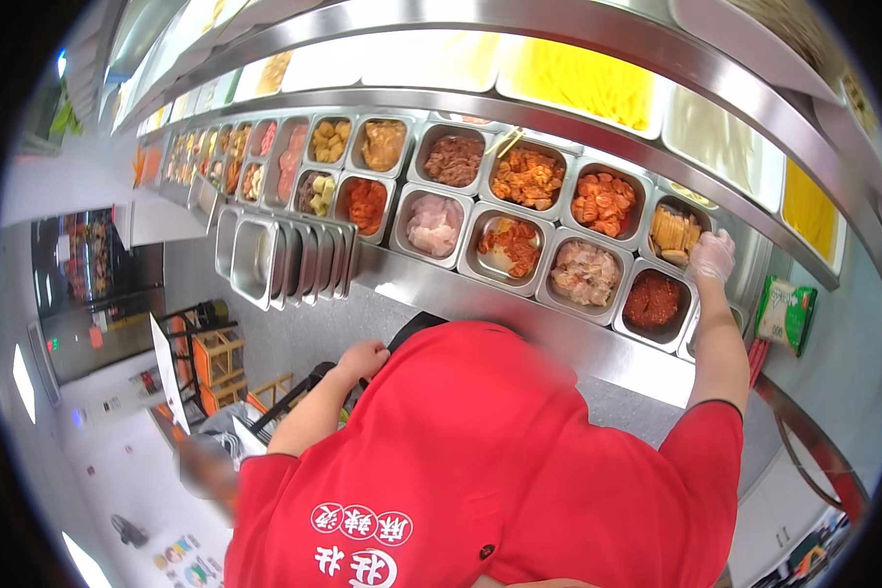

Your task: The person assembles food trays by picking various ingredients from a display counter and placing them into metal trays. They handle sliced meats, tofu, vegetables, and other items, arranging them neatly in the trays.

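One gloved right hand (712,257) is at the tan slices (672,233) in a steel pan (664,263); grip cannot be determined. Left hand (365,361) hangs well apart, contents unseen. Step judged: reaching in; next move calls for sure grip

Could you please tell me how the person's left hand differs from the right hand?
The right hand wears a whitish, translucent glove; the left hand looks bare. The right hand is at the tan food slices, while the left hand is beside the red shirt, away from the food. Both arms have short red sleeves.
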{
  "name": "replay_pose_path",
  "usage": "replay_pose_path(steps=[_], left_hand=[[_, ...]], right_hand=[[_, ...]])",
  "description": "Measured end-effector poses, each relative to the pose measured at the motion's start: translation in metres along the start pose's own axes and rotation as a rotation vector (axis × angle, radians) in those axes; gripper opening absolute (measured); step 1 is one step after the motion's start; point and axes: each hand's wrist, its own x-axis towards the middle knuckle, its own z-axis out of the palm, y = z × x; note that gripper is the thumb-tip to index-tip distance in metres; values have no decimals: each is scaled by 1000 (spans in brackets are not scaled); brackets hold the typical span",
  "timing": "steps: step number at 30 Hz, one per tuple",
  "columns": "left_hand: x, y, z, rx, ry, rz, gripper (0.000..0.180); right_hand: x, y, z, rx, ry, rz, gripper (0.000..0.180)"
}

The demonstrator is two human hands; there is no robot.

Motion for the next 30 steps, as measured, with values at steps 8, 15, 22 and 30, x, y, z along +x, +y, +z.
replay_pose_path(steps=[8,15,22,30], left_hand=[[24,9,-9,-87,2,89,37],[37,-42,6,-112,43,119,37],[46,-126,31,-174,81,45,39],[87,-188,52,-98,49,123,45]], right_hand=[[-20,-43,-22,1322,-64,280,6],[-84,-163,-79,2232,-593,321,15],[-133,-248,-131,2086,-591,426,17],[-197,-274,-122,1798,-534,476,24]])
